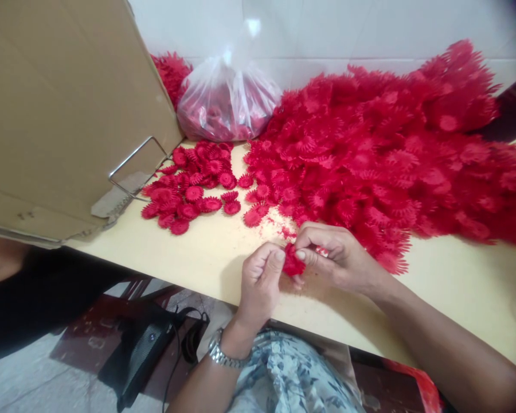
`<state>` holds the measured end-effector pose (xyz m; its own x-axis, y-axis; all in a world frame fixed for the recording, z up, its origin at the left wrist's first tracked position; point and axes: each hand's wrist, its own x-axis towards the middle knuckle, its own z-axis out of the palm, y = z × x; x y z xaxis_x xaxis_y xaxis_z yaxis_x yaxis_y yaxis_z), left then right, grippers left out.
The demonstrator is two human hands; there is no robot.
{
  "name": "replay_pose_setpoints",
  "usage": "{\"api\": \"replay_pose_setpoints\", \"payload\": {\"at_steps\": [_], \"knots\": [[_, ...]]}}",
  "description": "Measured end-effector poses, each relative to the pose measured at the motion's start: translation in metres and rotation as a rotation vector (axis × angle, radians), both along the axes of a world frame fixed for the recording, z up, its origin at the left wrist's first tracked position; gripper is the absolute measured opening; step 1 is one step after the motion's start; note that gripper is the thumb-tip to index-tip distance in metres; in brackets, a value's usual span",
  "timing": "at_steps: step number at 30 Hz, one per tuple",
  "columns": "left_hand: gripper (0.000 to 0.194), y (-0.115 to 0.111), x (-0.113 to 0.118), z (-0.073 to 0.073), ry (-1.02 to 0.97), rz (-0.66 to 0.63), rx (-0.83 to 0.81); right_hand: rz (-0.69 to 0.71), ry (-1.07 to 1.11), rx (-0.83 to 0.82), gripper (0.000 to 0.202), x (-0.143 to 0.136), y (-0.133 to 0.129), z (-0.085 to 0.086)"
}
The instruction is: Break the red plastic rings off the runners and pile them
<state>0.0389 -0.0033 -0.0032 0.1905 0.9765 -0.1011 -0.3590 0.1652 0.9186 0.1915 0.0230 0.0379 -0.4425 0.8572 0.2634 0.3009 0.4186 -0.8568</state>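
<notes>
Just above the front part of the table, a small red flower-shaped piece (pixel 292 261) with a notched edge is held between both hands. My left hand (pixel 261 277) is closed, its thumb and fingers pinching the piece from the left. From the right, the thumb and forefinger of my right hand (pixel 333 255) pinch its upper edge. Whatever my curled right fingers cover is hidden. Beyond the hands lies a large heap of red fringed pieces (pixel 361 149). A smaller pile of round red pieces (pixel 193 192) sits to the left, with red scraps (pixel 275 223) scattered between.
A tied clear plastic bag (pixel 232 109) of red pieces stands against the white wall. At left rises a cardboard box (pixel 69 115), with a bent metal wire (pixel 131 160) by its lower edge. Below the table edge is a black bag (pixel 140 344); another person's dark-clothed leg (pixel 38 292) is at far left.
</notes>
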Motion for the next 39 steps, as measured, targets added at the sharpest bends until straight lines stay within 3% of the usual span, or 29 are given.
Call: {"api": "replay_pose_setpoints", "payload": {"at_steps": [5, 7, 10, 12, 14, 16, 18, 20, 22, 24, 30, 33, 36, 39], "knots": [[0.03, 0.001, -0.003, 0.002, -0.03, -0.018, -0.018, -0.059, -0.023, 0.062, 0.019, 0.003, 0.001, 0.002], [0.03, 0.002, -0.003, 0.003, -0.033, -0.025, -0.007, -0.148, -0.02, 0.103, 0.018, 0.007, 0.002, 0.003], [0.03, 0.003, -0.004, 0.003, -0.023, 0.001, 0.001, -0.539, -0.031, 0.259, 0.017, 0.028, 0.007, 0.008], [0.031, 0.004, -0.005, 0.002, 0.015, 0.024, -0.019, -0.854, -0.228, 0.398, 0.015, 0.05, 0.012, 0.012], [0.032, 0.004, -0.005, 0.002, 0.057, 0.03, -0.036, -1.002, -0.53, 0.485, 0.019, 0.071, 0.017, 0.016], [0.033, 0.005, -0.004, 0.002, 0.082, 0.025, -0.027, -1.031, -0.672, 0.564, 0.026, 0.079, 0.019, 0.018], [0.033, 0.007, -0.001, 0.003, 0.092, 0.021, -0.003, -0.965, -0.581, 0.661, 0.021, 0.07, 0.017, 0.017], [0.032, 0.008, 0.003, 0.004, 0.089, 0.029, 0.017, -0.673, -0.396, 0.643, 0.011, 0.048, 0.012, 0.015], [0.03, 0.008, 0.005, 0.004, 0.086, 0.05, 0.039, -0.266, -0.27, 0.475, 0.013, 0.022, 0.006, 0.011], [0.03, 0.008, 0.007, 0.004, 0.088, 0.059, 0.059, -0.093, -0.223, 0.344, 0.014, 0.003, 0.003, 0.007], [0.028, 0.006, 0.004, 0.002, 0.095, 0.001, 0.096, -0.009, 0.039, -0.104, 0.024, -0.002, 0.001, 0.002], [0.027, 0.004, 0.001, 0.0, 0.068, -0.023, 0.109, 0.048, 0.161, -0.235, 0.026, 0.001, 0.001, 0.002], [0.026, 0.004, -0.001, -0.001, 0.023, -0.066, 0.118, 0.048, 0.208, -0.281, 0.024, 0.0, -0.001, 0.001], [0.026, 0.005, -0.004, 0.001, -0.015, -0.096, 0.127, -0.085, 0.199, -0.162, 0.022, -0.001, -0.002, 0.001]]}}
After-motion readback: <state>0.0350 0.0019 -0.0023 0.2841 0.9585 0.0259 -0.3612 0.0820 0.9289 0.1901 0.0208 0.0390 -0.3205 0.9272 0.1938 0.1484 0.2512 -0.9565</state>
